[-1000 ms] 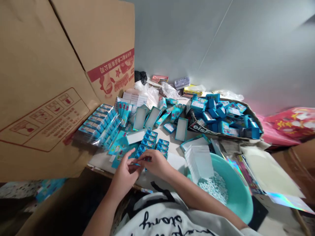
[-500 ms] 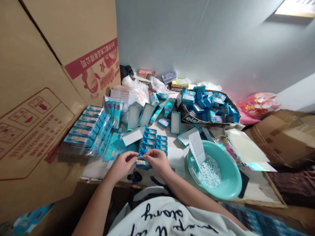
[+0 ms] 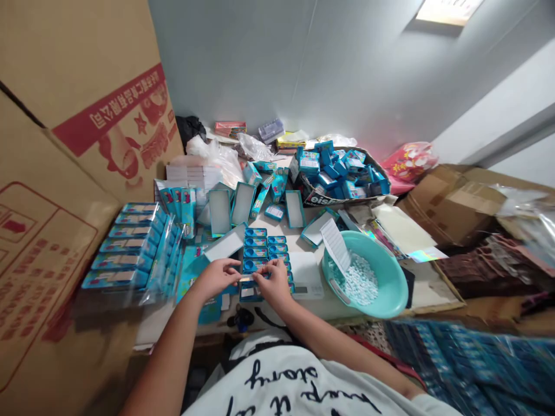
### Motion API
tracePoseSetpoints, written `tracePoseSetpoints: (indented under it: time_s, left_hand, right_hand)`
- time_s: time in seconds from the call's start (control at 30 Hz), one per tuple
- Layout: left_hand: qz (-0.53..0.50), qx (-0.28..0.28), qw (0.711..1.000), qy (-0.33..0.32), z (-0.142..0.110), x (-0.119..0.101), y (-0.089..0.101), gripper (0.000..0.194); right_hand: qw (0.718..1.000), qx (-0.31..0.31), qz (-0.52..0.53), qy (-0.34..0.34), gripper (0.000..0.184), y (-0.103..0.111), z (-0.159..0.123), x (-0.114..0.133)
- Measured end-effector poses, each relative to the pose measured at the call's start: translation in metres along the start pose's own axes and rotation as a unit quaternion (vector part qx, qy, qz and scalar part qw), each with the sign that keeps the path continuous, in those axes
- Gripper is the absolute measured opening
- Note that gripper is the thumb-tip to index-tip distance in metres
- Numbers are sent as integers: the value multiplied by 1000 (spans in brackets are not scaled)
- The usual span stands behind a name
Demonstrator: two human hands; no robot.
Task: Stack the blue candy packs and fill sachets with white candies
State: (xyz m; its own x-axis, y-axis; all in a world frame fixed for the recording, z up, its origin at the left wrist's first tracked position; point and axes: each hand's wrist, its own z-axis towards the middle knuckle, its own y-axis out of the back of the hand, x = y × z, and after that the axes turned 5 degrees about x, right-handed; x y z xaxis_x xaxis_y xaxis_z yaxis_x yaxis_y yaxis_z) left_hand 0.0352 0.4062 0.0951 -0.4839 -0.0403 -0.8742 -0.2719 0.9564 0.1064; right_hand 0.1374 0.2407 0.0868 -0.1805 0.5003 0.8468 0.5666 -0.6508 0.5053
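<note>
My left hand (image 3: 219,278) and my right hand (image 3: 274,283) meet near the table's front edge. Their fingertips pinch the two ends of a small pale strip (image 3: 246,279), too small to make out fully. Beneath and just beyond the fingers stand two columns of small blue boxes (image 3: 255,252) with round blue recesses; my right hand hides some of them. Right of these lies a flat white device with a dark display (image 3: 300,290), like a small scale. A turquoise basin (image 3: 392,294) holds many small white-and-blue pellets (image 3: 362,282) and a tilted white ridged tray (image 3: 335,245).
Clear-wrapped stacks of blue packs (image 3: 124,245) stand left, beside a tall cardboard carton (image 3: 87,86). Open blue-edged box parts (image 3: 220,212) lie behind the columns. A carton full of small blue boxes (image 3: 312,199) sits farther back. Papers (image 3: 401,231) lie right of the basin.
The view has turned to the right, so the table's things sit farther left in the picture. Both hands keep the strip pinched between them, with little movement over the boxes.
</note>
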Motion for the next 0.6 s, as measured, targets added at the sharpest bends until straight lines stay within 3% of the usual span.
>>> tracePoseSetpoints:
  time_s: [0.17, 0.3, 0.37, 0.47, 0.53, 0.6]
  left_hand:
    - [-15, -2, 1000, -5, 13, 24, 1, 68]
    - [-7, -51, 998, 19, 23, 53, -3, 56]
    - [0, -94, 995, 25, 23, 65, -5, 53]
    - [3, -186, 982, 22, 12, 79, -4, 54]
    - [-18, -269, 963, 27, -1, 85, -4, 63]
    - [-40, -307, 950, 38, -16, 88, -6, 68]
  right_hand:
    - [998, 9, 55, 25, 16, 1, 6, -11]
    - [990, 61, 123, 21, 38, 4, 17, -26]
    - [987, 79, 136, 31, 39, 13, 22, -32]
    - [989, 37, 125, 75, 34, 47, 28, -45]
    - [991, -57, 59, 110, 29, 86, 34, -62]
    - [983, -150, -15, 108, 28, 132, 46, -87]
